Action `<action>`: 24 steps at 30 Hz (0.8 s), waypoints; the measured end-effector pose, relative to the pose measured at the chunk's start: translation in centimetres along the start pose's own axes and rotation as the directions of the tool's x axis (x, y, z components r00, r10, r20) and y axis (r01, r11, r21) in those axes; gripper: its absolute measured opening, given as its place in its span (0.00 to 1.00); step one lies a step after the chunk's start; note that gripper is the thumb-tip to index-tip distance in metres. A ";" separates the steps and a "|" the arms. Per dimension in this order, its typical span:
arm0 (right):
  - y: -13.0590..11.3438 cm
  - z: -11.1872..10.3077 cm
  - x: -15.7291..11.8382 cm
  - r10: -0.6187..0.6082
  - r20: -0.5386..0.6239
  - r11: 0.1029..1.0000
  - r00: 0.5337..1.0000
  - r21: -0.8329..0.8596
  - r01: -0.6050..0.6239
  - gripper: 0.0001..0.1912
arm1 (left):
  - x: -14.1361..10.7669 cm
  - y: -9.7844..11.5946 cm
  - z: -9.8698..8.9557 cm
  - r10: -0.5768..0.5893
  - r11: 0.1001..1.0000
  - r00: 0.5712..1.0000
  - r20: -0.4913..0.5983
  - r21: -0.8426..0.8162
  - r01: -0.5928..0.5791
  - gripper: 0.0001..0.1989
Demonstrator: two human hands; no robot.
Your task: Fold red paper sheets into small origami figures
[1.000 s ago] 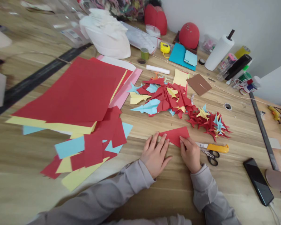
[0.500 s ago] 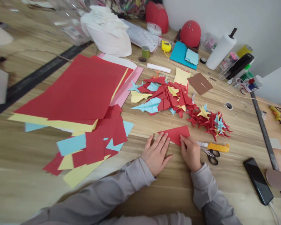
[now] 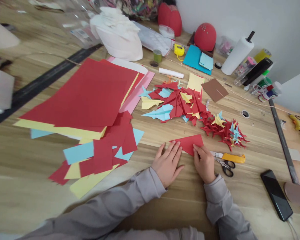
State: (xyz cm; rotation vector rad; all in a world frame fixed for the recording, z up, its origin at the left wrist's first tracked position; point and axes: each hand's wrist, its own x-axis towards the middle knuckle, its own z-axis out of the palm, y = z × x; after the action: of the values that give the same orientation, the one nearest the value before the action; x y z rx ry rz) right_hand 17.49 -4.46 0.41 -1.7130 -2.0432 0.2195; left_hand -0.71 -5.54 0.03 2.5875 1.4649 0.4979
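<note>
A folded red paper (image 3: pixel 190 142) lies on the wooden table in front of me. My left hand (image 3: pixel 167 164) rests with spread fingers on its left corner and lower edge. At the paper's lower right edge, my right hand (image 3: pixel 204 163) pinches it between thumb and curled fingers. Just behind the paper are heaps of folded red, blue and yellow paper shapes (image 3: pixel 177 103). An orange-handled knife (image 3: pixel 233 158) and black-handled scissors (image 3: pixel 227 167) lie right of my right hand.
Large red sheets (image 3: pixel 82 95) are stacked at the left, with smaller cut pieces (image 3: pixel 102 156) before them. A black phone (image 3: pixel 276 195) with a cable lies at the right. Behind stand a white roll (image 3: pixel 237 56), bottles, a yellow tape measure (image 3: pixel 179 50) and a red dome (image 3: pixel 205 36).
The whole view has shifted slightly, so the things on the table appear a little further right. Both hands keep nearly the same hold on the red paper.
</note>
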 end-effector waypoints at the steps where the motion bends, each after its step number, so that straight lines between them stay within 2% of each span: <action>1: 0.0 0.0 0.0 0.001 -0.001 1.000 1.000 0.005 -0.001 0.16 | 0.0 -0.1 0.0 0.004 1.000 1.000 -0.002 -0.002 -0.004 0.29; 6: -0.2 -0.1 0.1 0.004 -0.010 1.000 1.000 0.009 -0.004 0.15 | 0.1 -0.3 0.1 0.020 1.000 1.000 -0.012 -0.011 -0.020 0.29; 16: -0.4 0.1 0.0 -0.036 -0.028 0.994 0.999 -0.105 0.033 0.15 | 0.5 -0.2 -0.3 -0.002 1.000 1.000 0.013 -0.015 0.002 0.29; 24: -0.6 0.1 -0.1 -0.038 -0.035 0.993 0.999 -0.112 0.033 0.16 | 0.7 -0.1 -0.3 0.012 1.000 1.000 0.016 0.005 -0.012 0.29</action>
State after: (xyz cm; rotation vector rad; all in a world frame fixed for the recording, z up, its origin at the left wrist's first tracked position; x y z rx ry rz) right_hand 16.98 -4.70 0.52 -1.7309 -2.0918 0.0625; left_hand -0.61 -4.90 0.40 2.5991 1.4484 0.4748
